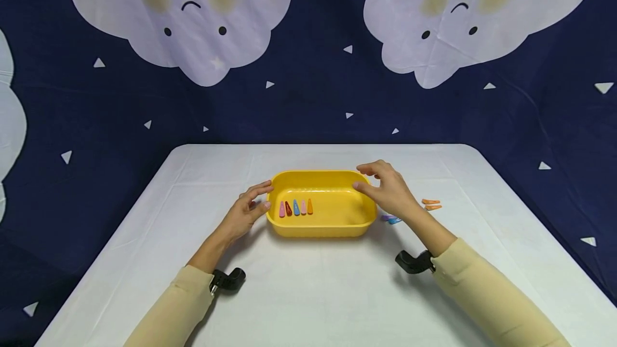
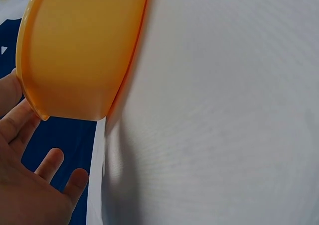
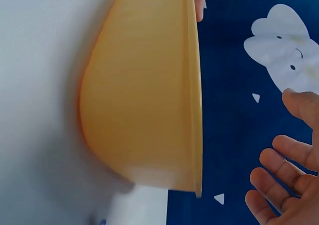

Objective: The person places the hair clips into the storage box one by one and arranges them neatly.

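Note:
A yellow tray (image 1: pixel 315 231) stands on the white table, with several small hair clips (image 1: pixel 296 208) in a row inside, pink, dark red, blue and orange. At the tray's left end my left hand (image 1: pixel 243 214) grips the rim with thumb and fingertips. In the left wrist view, that hand (image 2: pixel 30 170) meets the tray (image 2: pixel 79 51) at its rim. My right hand (image 1: pixel 389 189) is at the right end, thumb and fingers spread, holding nothing. The right wrist view shows a gap between this hand (image 3: pixel 289 170) and the tray (image 3: pixel 144 95).
Two orange clips (image 1: pixel 431 204) lie on the table to the right of the tray. Purple and blue clips (image 1: pixel 391 219) lie nearer its right end, partly covered by the right arm. A dark blue cloth (image 1: pixel 313 106) with clouds hangs behind the table.

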The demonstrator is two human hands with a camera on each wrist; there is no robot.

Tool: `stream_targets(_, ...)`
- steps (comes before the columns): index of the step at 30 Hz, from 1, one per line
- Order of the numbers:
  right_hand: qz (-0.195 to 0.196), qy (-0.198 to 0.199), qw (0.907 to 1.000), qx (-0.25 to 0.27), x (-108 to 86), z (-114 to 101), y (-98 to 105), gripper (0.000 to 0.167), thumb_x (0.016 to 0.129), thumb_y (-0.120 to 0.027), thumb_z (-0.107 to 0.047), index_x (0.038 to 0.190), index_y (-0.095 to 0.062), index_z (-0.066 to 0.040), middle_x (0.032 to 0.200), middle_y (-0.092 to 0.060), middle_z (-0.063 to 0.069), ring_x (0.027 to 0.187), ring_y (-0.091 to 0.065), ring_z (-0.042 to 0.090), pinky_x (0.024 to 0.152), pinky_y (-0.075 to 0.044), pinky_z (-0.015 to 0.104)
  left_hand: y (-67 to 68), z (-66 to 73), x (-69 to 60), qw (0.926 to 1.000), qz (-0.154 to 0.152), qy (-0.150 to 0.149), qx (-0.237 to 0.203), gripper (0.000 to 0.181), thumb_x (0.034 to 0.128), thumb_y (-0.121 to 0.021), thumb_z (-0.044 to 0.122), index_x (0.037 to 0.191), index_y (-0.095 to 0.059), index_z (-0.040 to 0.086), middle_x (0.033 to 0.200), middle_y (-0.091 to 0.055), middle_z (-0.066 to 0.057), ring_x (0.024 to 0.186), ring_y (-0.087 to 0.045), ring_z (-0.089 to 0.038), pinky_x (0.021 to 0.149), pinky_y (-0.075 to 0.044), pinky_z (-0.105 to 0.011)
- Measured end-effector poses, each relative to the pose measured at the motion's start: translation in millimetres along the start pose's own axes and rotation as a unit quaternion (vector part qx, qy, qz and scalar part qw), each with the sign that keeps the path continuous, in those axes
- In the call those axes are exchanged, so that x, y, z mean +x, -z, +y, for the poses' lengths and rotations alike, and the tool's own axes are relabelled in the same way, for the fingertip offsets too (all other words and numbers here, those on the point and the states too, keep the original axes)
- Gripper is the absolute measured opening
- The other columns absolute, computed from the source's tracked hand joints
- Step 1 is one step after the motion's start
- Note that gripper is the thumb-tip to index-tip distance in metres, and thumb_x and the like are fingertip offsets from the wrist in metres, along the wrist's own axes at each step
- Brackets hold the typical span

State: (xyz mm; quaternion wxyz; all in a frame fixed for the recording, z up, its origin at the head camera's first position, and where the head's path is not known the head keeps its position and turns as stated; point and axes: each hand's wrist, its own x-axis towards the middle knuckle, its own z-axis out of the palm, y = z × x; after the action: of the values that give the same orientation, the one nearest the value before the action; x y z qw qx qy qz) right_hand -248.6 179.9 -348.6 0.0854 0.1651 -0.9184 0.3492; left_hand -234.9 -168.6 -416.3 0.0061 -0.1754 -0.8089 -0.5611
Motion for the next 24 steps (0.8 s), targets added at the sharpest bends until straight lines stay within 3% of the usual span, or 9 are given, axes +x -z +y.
stream_targets(8,0.021,0.002,0.9998,-0.003,-13.7,14.2,4.1,0.046,0.086,-0.068,-0.035,0.123,-0.059,-0.010,0.116,-0.060,0.011,0.111,-0.054,0.030,0.096,-0.045,0.049,2.1,0.3,1.0,0.9999,-0.005,-0.001,0.015,0.043,0.0955,-0.055,0.018,0.135,-0.048,0.004,0.153,-0.034,-0.007,0.138,-0.025,-0.032,0.111,-0.022,-0.059)
stream_targets(24,0.057,-0.064,0.9944,-0.062,-42.8,43.3,14.6,0.048,0.086,-0.066,-0.041,0.122,-0.061,-0.009,0.116,-0.060,0.014,0.107,-0.051,0.032,0.086,-0.042,0.049,3.4,2.6,2.9,0.9997,-0.016,0.003,0.017,0.043,0.0954,-0.055,0.017,0.135,-0.048,0.004,0.152,-0.035,-0.007,0.143,-0.022,-0.032,0.113,-0.021,-0.060)
